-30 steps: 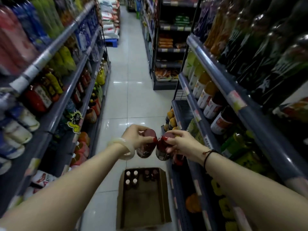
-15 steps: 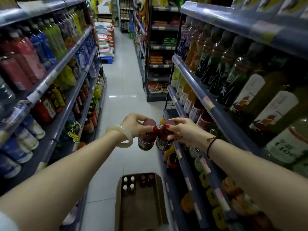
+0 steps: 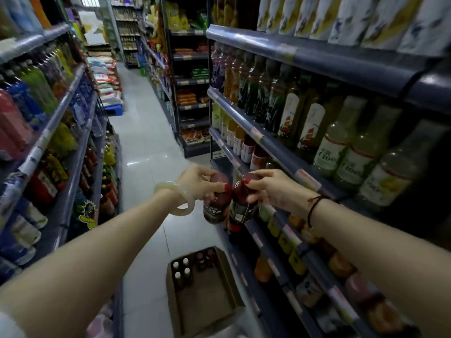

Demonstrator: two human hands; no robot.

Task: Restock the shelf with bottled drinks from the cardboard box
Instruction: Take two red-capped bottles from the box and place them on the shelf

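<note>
Aisle floor: box (image 3: pixel 207 303) holds six bottles; fingers of each hand grip one bottle.

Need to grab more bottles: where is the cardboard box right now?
The cardboard box sits on the aisle floor, bottom centre, below both hands, beside the right shelving's base.

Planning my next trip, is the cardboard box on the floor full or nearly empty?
Nearly empty: the cardboard box holds only a few bottles clustered at its far end; the rest is bare.

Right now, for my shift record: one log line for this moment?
left hand: holds dark-red bottle | right hand: holds second bottle | cardboard box: floor, few bottles left
</note>
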